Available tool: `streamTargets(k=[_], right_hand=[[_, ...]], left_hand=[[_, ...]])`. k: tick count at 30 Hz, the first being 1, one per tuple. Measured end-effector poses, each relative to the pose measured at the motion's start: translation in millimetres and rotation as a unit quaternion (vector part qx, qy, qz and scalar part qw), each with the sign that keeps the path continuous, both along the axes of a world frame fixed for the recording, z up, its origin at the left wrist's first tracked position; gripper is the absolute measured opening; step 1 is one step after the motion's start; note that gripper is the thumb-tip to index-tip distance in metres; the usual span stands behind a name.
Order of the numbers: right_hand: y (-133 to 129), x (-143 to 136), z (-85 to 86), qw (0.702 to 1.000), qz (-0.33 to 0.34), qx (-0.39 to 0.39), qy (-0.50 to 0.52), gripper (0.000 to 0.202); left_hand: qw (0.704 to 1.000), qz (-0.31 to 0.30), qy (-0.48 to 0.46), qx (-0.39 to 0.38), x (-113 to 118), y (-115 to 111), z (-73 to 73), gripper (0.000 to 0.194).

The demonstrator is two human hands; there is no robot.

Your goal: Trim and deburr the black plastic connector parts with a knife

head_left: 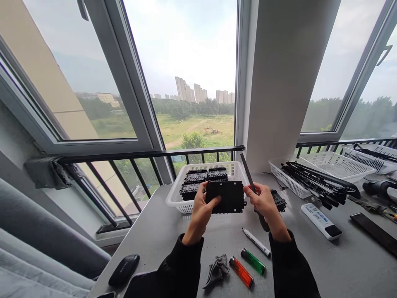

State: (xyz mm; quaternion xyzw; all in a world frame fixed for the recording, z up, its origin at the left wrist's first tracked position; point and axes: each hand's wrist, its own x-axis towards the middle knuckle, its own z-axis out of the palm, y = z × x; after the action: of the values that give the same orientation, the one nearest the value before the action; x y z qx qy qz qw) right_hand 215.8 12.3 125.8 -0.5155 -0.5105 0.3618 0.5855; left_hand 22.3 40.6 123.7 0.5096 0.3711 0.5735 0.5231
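My left hand [200,211] is closed on a flat black rectangular plastic part [228,198], its thumb lying across the face. Small tabs and notches line the part's edges. A long, thin black flat tool [248,171] slants through my right hand [263,203], which is closed around it; I cannot make out its exact kind. The right fingertips are at the part's right edge, and whether they touch it I cannot tell. Behind the part, a white plastic basket [173,198] holds several black ribbed plastic parts [196,176]. One similar part [278,200] lies beyond my right wrist.
On the grey table [158,248] lie a marker pen [257,242], a green lighter [253,261], an orange lighter [241,272], a crumpled grey scrap [217,269] and a black case [124,270]. Rightward are a white device [321,221] and a basket [288,182] with long black strips.
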Motion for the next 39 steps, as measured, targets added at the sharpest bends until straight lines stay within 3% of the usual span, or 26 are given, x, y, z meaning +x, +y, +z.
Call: streamTargets(k=[4, 9, 13, 18, 22, 29, 34, 39], right_hand=[[-3.6, -7.4, 3.4, 0.996, 0.057, -0.030, 0.062, 0.049], [-7.4, -9.2, 8.3, 0.993, 0.067, -0.038, 0.085, 0.049], [-7.6, -7.5, 9.6, 0.992, 0.053, -0.039, 0.108, 0.052], [-7.0, -10.3, 9.6, 0.989, 0.088, -0.060, 0.098, 0.054], [-5.9, -11.4, 8.6, 0.990, 0.087, -0.042, 0.099, 0.049], [-4.8, -9.0, 6.4, 0.999, 0.012, -0.011, 0.034, 0.041], [-7.6, -14.2, 6.9, 0.999, 0.003, 0.020, -0.030, 0.046], [-14.8, -20.8, 8.5, 0.997, -0.011, 0.019, -0.079, 0.058]], left_hand=[[0.997, 0.038, 0.051, 0.041, -2.0, 4.0, -4.9, 0.057], [0.986, 0.112, 0.073, 0.102, 3.7, 0.2, -3.1, 0.050], [0.995, 0.071, -0.015, 0.065, 10.5, -0.5, -5.9, 0.054], [0.990, 0.097, -0.099, 0.032, 13.7, 3.0, -13.2, 0.057], [0.996, 0.062, -0.067, 0.021, 13.7, -2.4, -5.8, 0.050], [0.999, -0.026, 0.027, 0.024, 16.6, -11.7, 5.0, 0.057], [0.993, 0.047, 0.072, 0.083, 16.2, -7.8, 2.1, 0.031], [0.992, 0.063, 0.066, 0.091, 12.9, -5.3, 0.3, 0.031]])
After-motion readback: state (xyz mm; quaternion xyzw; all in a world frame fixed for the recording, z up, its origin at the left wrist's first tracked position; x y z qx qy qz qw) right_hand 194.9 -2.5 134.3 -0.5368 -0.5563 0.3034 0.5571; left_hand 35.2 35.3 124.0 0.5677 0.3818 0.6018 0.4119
